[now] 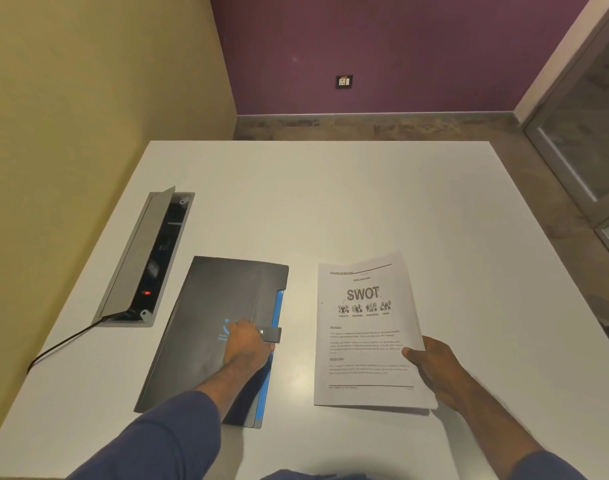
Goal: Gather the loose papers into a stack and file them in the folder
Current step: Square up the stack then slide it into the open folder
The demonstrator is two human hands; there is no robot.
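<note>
My left hand rests on the closed folder, fingers curled at its strap. My right hand grips the stack of papers above the tabletop.

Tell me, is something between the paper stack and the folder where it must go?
Only the folder itself: its cover is closed, strap tab across the edge, left hand on it. The bare table separates it from the papers in the right hand.
</note>
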